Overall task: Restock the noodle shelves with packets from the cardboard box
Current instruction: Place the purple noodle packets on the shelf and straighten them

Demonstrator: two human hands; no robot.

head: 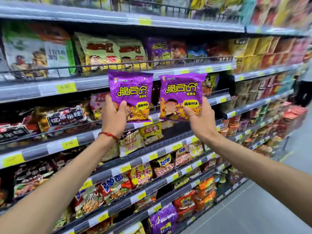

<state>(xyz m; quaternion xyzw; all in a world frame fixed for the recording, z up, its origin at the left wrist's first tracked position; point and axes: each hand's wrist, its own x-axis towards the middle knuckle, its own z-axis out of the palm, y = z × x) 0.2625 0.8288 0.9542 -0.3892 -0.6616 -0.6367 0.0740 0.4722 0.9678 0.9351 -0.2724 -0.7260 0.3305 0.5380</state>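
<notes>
While both my arms are raised toward the noodle shelves, the head view shows my left hand gripping one purple packet by its lower edge, thumb across the front and fingers curled behind. My right hand grips a second purple packet the same way. The two packets stand upright, side by side but apart, in the air in front of the shelves; neither rests on a shelf yet. The cardboard box is out of view.

Matching purple packs stand on the shelf just above, behind a black wire rail. I judge that to be the likely slot.

Hazards, as I judge them:
(a) Each packet is held only at its bottom, so the smooth wrapper may slip from my grip as I reach higher.
(b) A lower edge not lifted clear of the wire rail may catch on it, crushing the brittle contents.
(c) With both hands loaded, none is free to steady the stock, so neighbouring packs may be pushed over.
(d) Other purple packs lie on the lowest shelf. Their print is too blurred to compare, so mis-shelving is possible.
</notes>
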